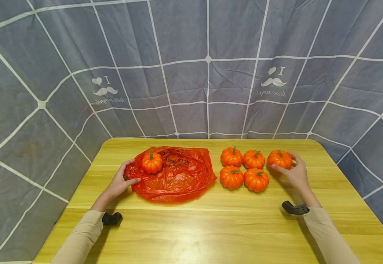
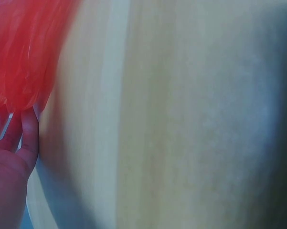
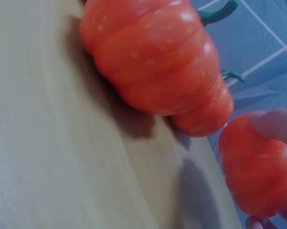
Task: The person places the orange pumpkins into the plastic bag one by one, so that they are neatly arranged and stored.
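A crinkled red plastic bag [image 1: 181,179] with dark printing lies on the table's left half. One small orange pumpkin [image 1: 152,162] with a green stem sits at the bag's left part. My left hand [image 1: 120,183] holds the bag's left edge, thumb on the near side; in the left wrist view its fingertips are hidden by red plastic [image 2: 26,52]. My right hand [image 1: 298,172] grips another pumpkin [image 1: 279,159] between thumb and fingers. In the right wrist view, this pumpkin [image 3: 258,167] shows the thumb across its top and fingertips below.
Several more orange pumpkins [image 1: 232,177] stand in a tight cluster between the bag and my right hand. The wooden table [image 1: 191,231] has rounded far corners. Behind it hangs a grey curtain [image 1: 185,84] with white lines. Dark wrist mounts [image 1: 112,218] sit at both sleeves.
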Demonstrator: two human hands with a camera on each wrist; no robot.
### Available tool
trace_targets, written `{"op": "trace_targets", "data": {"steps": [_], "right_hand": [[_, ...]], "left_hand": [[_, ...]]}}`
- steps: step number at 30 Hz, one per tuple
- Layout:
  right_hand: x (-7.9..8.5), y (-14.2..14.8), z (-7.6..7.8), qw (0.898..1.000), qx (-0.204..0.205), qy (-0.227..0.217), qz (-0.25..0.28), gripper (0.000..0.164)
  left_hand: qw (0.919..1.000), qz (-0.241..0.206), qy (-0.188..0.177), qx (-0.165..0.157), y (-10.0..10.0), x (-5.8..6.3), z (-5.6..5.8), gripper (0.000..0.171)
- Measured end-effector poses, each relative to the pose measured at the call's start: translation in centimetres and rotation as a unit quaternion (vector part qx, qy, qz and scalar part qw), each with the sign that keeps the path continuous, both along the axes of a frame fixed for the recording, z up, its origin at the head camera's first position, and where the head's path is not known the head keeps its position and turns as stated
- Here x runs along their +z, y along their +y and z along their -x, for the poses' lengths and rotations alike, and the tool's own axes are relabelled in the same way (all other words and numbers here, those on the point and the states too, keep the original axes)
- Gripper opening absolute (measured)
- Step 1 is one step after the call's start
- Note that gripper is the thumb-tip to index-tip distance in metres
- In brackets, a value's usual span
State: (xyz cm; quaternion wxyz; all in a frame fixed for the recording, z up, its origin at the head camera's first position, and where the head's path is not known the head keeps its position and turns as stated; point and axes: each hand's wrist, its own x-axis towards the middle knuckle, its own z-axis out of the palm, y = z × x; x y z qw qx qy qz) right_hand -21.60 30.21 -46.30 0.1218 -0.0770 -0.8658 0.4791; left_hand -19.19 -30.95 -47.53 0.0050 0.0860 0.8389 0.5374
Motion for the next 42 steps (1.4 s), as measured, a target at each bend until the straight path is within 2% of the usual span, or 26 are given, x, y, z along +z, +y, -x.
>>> {"op": "trace_targets", "data": {"steps": [11, 22, 28, 35, 42], "right_hand": [[1.9, -0.9, -0.7, 1.000, -0.004, 0.026, -0.001, 0.081], [4.3, -3.6, -1.5, 0.997, -0.043, 0.067, 0.012, 0.078], [5.0, -5.3, -2.1, 0.997, -0.029, 0.076, 0.015, 0.078], [5.0, -7.2, -2.5, 0.996, 0.002, 0.088, 0.025, 0.079], [5.4, -9.1, -2.9, 0.996, 0.025, 0.077, 0.045, 0.081]], "left_hand": [[1.0000, -0.002, 0.001, -0.002, 0.0, 0.1, 0.0, 0.075], [1.0000, 0.006, 0.000, 0.001, -0.1, 0.0, 0.0, 0.075], [1.0000, 0.008, -0.002, 0.001, -0.1, 0.1, 0.0, 0.075], [1.0000, 0.009, -0.003, 0.003, -0.1, 0.0, -0.1, 0.075], [0.9999, 0.010, -0.006, 0.004, 0.0, 0.1, 0.0, 0.075]]}}
